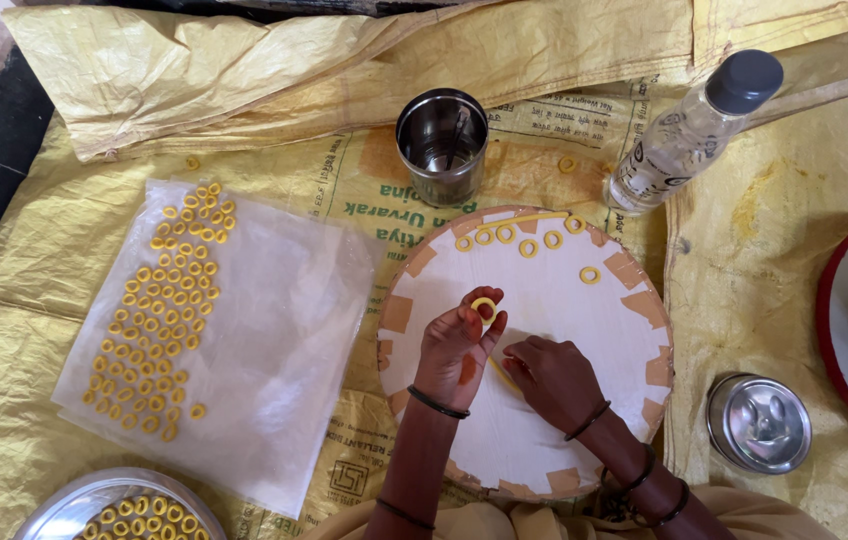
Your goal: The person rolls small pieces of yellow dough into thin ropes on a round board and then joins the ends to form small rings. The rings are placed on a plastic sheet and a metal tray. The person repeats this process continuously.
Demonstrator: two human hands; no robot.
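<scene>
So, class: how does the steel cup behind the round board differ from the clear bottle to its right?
The steel cup is short, wide and open-topped; the clear bottle is tall, slim and closed with a grey cap. The cup is shiny opaque metal; the bottle is see-through. The cup stands upright; the bottle seems to lie tilted. Both rest on the yellow sheet.

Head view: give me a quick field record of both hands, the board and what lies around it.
left hand: pinching a small yellow dough ring at the fingertips
right hand: palm down on the board, on a thin yellow dough strand
round white board: seven finished rings near its far edge
clear plastic sheet: many rings laid in rows, left of the board
steel cup: upright behind the board
clear bottle with grey cap: lying far right
</scene>
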